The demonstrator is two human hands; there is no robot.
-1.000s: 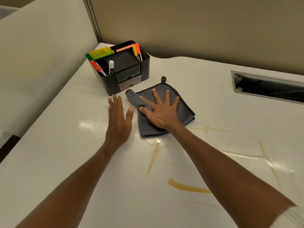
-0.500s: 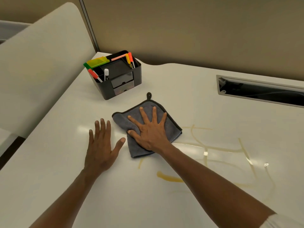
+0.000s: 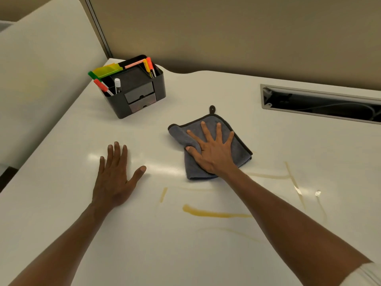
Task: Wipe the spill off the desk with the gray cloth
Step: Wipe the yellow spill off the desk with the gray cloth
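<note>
The gray cloth (image 3: 240,150), folded and edged in black with a small hanging loop, lies on the white desk (image 3: 156,254) right of centre. My right hand (image 3: 214,154) presses flat on it, fingers spread, the thumb bunching a fold at the cloth's left edge. My left hand (image 3: 115,178) rests palm-down on the bare desk to the cloth's left, holding nothing. The spill shows as yellow-brown streaks: a thick one (image 3: 214,213) near me below the cloth, a short one (image 3: 163,194), and thin smears (image 3: 292,180) to the right.
A black desk organizer (image 3: 142,102) with several markers stands at the back left. A long cable slot (image 3: 321,104) is cut into the desk at the back right. Beige partition walls (image 3: 226,32) close off the back and left.
My right hand has slid the cloth away from the organizer, rightward and toward me. The gap between the cloth and my left hand has widened.
</note>
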